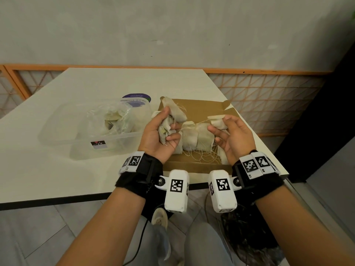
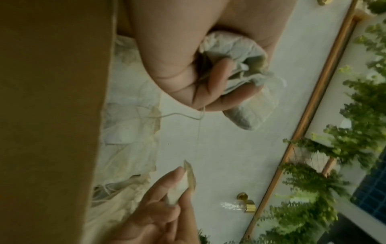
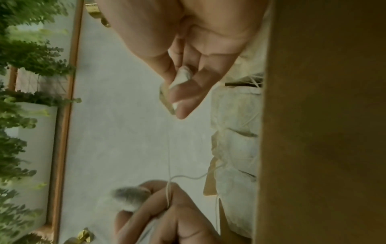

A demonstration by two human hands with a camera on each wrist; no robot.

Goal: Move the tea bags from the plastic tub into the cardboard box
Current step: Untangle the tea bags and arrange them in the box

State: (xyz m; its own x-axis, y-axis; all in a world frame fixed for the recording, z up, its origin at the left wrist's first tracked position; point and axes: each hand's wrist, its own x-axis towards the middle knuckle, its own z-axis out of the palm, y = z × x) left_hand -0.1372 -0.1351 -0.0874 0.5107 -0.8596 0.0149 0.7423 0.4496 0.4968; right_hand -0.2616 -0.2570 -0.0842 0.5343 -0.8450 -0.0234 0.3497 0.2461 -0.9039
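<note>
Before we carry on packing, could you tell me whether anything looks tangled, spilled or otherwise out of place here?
Yes: a thread runs taut from the bunch of tea bags gripped in the left hand to the single tea bag pinched by the right hand, so they look tangled. Loose threads also sprawl in the cardboard box. Nothing looks spilled.

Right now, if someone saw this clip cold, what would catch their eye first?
Both hands, raised over the open brown cardboard box: the left hand grips a crumpled bunch of off-white paper tea bags, while the right hand pinches a single tea bag, a thin string stretched between them. Below, a row of tea bags already sits in the box; the clear plastic tub stands to its left.
</note>
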